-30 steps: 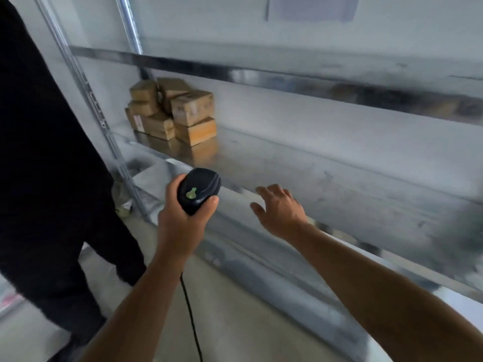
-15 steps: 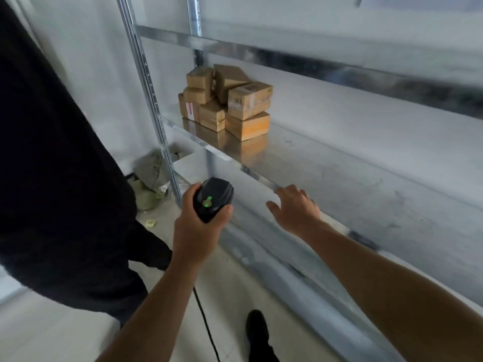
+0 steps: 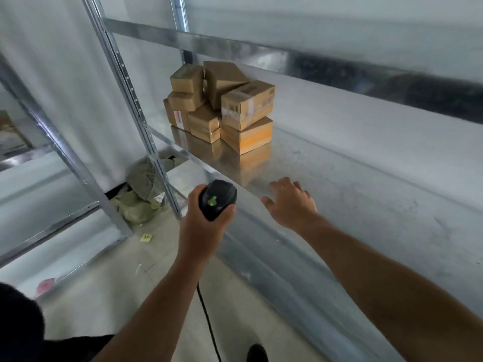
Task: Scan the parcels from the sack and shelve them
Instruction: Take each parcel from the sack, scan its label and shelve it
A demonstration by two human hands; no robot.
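My left hand [image 3: 201, 231] grips a black barcode scanner [image 3: 217, 199] with a green light on top; its cable [image 3: 209, 322] hangs down to the floor. My right hand [image 3: 291, 203] is held empty over the front edge of the metal shelf [image 3: 366, 194], fingers relaxed. Several brown cardboard parcels [image 3: 224, 105] are stacked at the shelf's far left end, well beyond both hands. A grey-green sack [image 3: 139, 197] lies crumpled on the floor behind the shelf upright.
A metal upright [image 3: 130, 100] stands left of the parcels, and a second rack frame [image 3: 65, 163] slants at the far left. An upper shelf beam [image 3: 235, 45] runs overhead. A person in dark clothing [image 3: 18, 325] is at the lower left. A dark shoe [image 3: 257, 352] shows on the floor.
The view has swung left and down, so the parcels now sit nearer the centre. The person in dark clothing has moved out to the lower left corner. Both hands keep their hold and pose.
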